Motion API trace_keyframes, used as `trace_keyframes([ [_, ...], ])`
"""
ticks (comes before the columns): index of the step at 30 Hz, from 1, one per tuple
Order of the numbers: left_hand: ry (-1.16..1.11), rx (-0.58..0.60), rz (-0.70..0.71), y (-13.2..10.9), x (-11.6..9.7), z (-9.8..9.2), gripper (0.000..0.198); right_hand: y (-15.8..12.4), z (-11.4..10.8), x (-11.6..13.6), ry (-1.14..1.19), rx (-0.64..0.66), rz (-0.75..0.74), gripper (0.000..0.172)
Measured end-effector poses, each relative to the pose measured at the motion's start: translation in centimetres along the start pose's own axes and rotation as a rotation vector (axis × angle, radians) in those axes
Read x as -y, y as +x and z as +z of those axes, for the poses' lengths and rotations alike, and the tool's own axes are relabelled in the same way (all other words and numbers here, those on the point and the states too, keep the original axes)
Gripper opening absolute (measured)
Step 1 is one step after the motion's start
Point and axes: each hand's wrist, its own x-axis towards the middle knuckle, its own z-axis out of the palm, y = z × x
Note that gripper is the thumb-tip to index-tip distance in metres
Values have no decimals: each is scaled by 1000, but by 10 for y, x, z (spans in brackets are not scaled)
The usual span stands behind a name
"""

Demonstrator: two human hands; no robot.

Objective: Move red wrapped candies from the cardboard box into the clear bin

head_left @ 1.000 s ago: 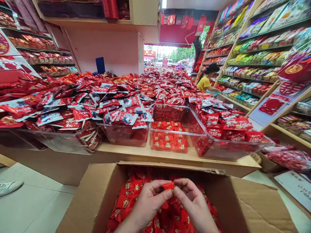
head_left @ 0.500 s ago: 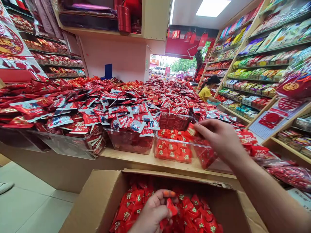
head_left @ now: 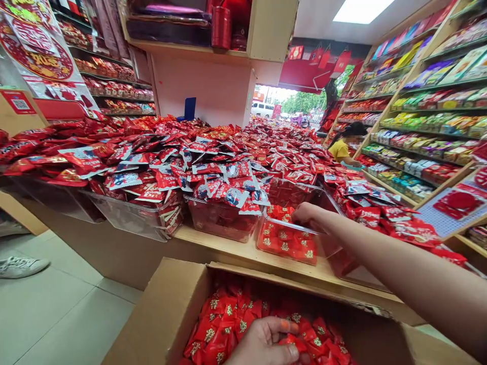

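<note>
At six o'clock in the view, pinching a small glossy red packet [head_left: 296, 342] between the thumb and bent fingers of the left hand [head_left: 262, 343], just above matching red packets with gold characters [head_left: 228, 314], piled inside an open brown cardboard box [head_left: 160, 304]. At four o'clock, reaching with the right hand [head_left: 310, 215] over a clear rectangular plastic bin [head_left: 283, 224], fingers curled down toward rows of similar gold-printed red packets [head_left: 288, 248]; cannot tell whether grasping or released, with the fingertips hidden. Beneath the bin, on to a pale wooden counter [head_left: 228, 247], beyond the box. From nine o'clock round to twelve, heaped with larger red-and-white pillow-shaped packets [head_left: 213, 167]. At half past two, near tall stocked shelves [head_left: 429, 116], sight of a person in a yellow top [head_left: 339, 149]. At half past eight, on pale floor tiles [head_left: 72, 304], a white shoe [head_left: 23, 266].
</note>
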Motion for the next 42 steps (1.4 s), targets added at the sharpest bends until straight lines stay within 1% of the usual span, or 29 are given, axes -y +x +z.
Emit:
trace_keyframes([
  [3,-19,2,-15,-1,-1,1,48,-1,-2,-1,-85,100,68,22],
  [8,-15,-31,-27,-1,-1,2,47,-14,-4,5,-166,242,62,20],
  [11,-9,-30,-20,-1,0,2,48,-21,-3,11,-198,254,37,21],
  [14,-26,-12,-17,-3,-2,5,45,-22,-2,15,-211,223,-2,20],
  [16,-4,-27,17,-7,-8,11,45,-21,-5,17,-206,164,-37,19],
  [18,20,-57,85,-12,-17,17,46,-23,-14,17,-188,48,-82,17],
  [19,15,-67,123,-15,-22,20,46,-27,-19,17,-172,-38,-112,16],
  [20,7,-52,168,-17,-27,23,47,-33,-24,17,-153,-135,-145,16],
  [21,-5,-51,217,-19,-32,25,49,-43,-28,16,-136,-238,-176,19],
  [23,-14,-65,272,-23,-41,27,44,-74,-26,10,-42,-441,-291,25],
  [24,-12,-82,288,-24,-44,28,40,-93,-20,6,29,-508,-357,26],
  [25,-6,-97,294,-25,-46,28,36,-113,-9,0,138,-553,-456,23],
  [26,3,-112,301,-26,-47,28,32,-133,5,-7,250,-543,-524,19],
  [28,34,-122,321,-27,-47,29,29,-165,39,-22,366,-416,-559,15],
  [30,58,-112,333,-27,-45,31,29,-184,71,-36,520,-298,-491,20],
  [32,81,-99,333,-27,-43,33,30,-191,93,-46,742,-203,-367,24],
  [34,113,-92,317,-26,-41,33,29,-191,104,-52,937,-119,-263,24],
  [35,128,-91,310,-25,-41,33,26,-191,106,-53,1002,-85,-244,22],
  [37,125,-83,297,-24,-40,33,17,-191,107,-54,1057,-72,-292,17],
  [39,78,-60,289,-25,-41,33,11,-193,108,-53,1044,-137,-406,12],
  [42,-14,1,291,-28,-41,35,6,-197,112,-52,983,-321,-576,9],
])
